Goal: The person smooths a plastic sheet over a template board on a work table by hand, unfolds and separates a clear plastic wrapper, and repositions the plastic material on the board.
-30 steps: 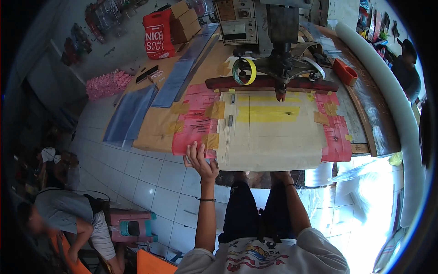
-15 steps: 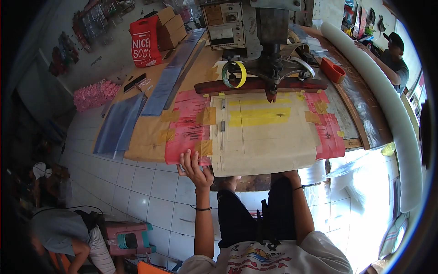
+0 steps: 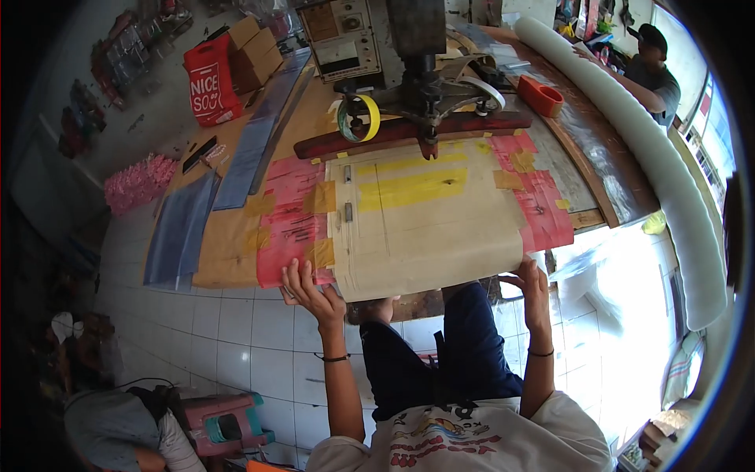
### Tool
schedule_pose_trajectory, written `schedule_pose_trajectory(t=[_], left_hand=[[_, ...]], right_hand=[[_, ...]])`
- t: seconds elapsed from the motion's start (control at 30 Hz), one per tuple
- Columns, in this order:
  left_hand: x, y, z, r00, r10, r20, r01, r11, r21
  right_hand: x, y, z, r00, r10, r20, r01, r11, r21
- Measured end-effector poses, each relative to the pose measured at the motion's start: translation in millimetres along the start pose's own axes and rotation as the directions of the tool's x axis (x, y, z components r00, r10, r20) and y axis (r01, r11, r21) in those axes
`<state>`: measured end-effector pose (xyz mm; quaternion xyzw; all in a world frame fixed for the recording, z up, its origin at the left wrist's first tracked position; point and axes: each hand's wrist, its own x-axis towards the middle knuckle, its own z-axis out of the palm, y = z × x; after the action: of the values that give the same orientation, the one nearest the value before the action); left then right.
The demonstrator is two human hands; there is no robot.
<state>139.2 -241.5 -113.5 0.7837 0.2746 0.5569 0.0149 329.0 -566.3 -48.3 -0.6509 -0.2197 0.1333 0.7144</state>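
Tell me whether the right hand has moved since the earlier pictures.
Yes: judged against the press's dark red bar, the right hand has moved rightward, to the near right corner of the beige sheet.

A red bag point(image 3: 211, 88) stands beside cardboard boxes point(image 3: 256, 61) on the surface point(image 3: 226, 259), at far left. Along the right runs a white roll point(image 3: 637, 130), a person point(image 3: 662, 82) beyond it. A pink stool point(image 3: 250, 429) sits lower left.

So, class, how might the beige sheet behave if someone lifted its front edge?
The beige sheet would probably flex, since its front part seems to curve downward. It looks thin, so likely light for its size. The red strips may follow, as tape overlaps both.
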Motion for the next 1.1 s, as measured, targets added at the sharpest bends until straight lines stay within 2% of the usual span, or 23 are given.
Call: schedule_pose_trajectory(t=[0.07, 0.13, 0.23, 0.33, 0.37, 0.47, 0.5, 0.6, 0.7, 0.8, 0.83, 0.93, 0.97, 1.07, 1.1], left_hand=[[1, 1, -2, 1.000, -0.016, -0.007, 0.015, 1.000, -0.021], [0, 0, -5, 1.000, -0.007, 0.014, 0.007, 1.000, -0.008], [1, 1, -4, 1.000, 0.001, 0.010, -0.001, 1.000, -0.010], [0, 2, -6, 1.000, -0.002, 0.011, 0.002, 1.000, 0.005], [1, 2, -6, 1.000, -0.004, 0.011, 0.004, 1.000, 0.010], [-1, -1, -3, 1.000, 0.003, 0.010, -0.003, 1.000, -0.006], [-1, -1, -2, 1.000, 0.005, 0.005, -0.005, 1.000, -0.007], [-1, -2, -1, 1.000, 0.019, -0.004, -0.019, 1.000, -0.006], [-1, -3, -2, 1.000, 0.029, 0.007, -0.029, 1.000, -0.007], [0, -2, -4, 0.999, 0.029, 0.021, -0.028, 1.000, -0.009], [-1, -3, -5, 0.999, 0.025, 0.028, -0.025, 1.000, -0.003], [-2, -7, -1, 1.000, 0.026, 0.010, -0.026, 1.000, 0.006], [-2, -8, 1, 1.000, 0.030, -0.001, -0.030, 1.000, 0.009], [-5, -9, 7, 0.998, 0.047, -0.046, -0.046, 0.999, 0.014], [-4, -11, 10, 0.996, 0.059, -0.070, -0.058, 0.998, 0.015]], right_hand=[[8, -22, 13, 0.998, 0.020, -0.064, -0.026, 0.995, -0.101], [11, -31, 10, 0.997, 0.069, -0.040, -0.073, 0.993, -0.092], [10, -58, 14, 0.994, 0.032, -0.106, -0.068, 0.935, -0.348], [13, -67, 12, 0.971, -0.118, -0.210, 0.006, 0.883, -0.469], [13, -76, 12, 0.966, -0.073, -0.247, -0.046, 0.895, -0.443], [25, -66, 7, 0.948, -0.247, -0.200, 0.091, 0.814, -0.574], [27, -71, 9, 0.967, -0.185, -0.174, 0.049, 0.808, -0.588], [41, -80, 17, 0.951, -0.248, -0.185, 0.019, 0.646, -0.763], [61, -80, 19, 0.912, -0.380, -0.152, 0.097, 0.562, -0.822], [70, -77, 13, 0.965, -0.246, -0.096, 0.109, 0.703, -0.702], [64, -87, 18, 0.988, -0.127, -0.084, 0.048, 0.783, -0.621], [67, -80, 19, 0.982, -0.186, -0.044, 0.155, 0.911, -0.382], [69, -79, 23, 0.989, -0.130, -0.075, 0.097, 0.936, -0.338], [83, -78, 46, 0.948, -0.317, 0.015, 0.312, 0.922, -0.229], [82, -88, 58, 0.941, -0.335, 0.056, 0.339, 0.923, -0.181]])
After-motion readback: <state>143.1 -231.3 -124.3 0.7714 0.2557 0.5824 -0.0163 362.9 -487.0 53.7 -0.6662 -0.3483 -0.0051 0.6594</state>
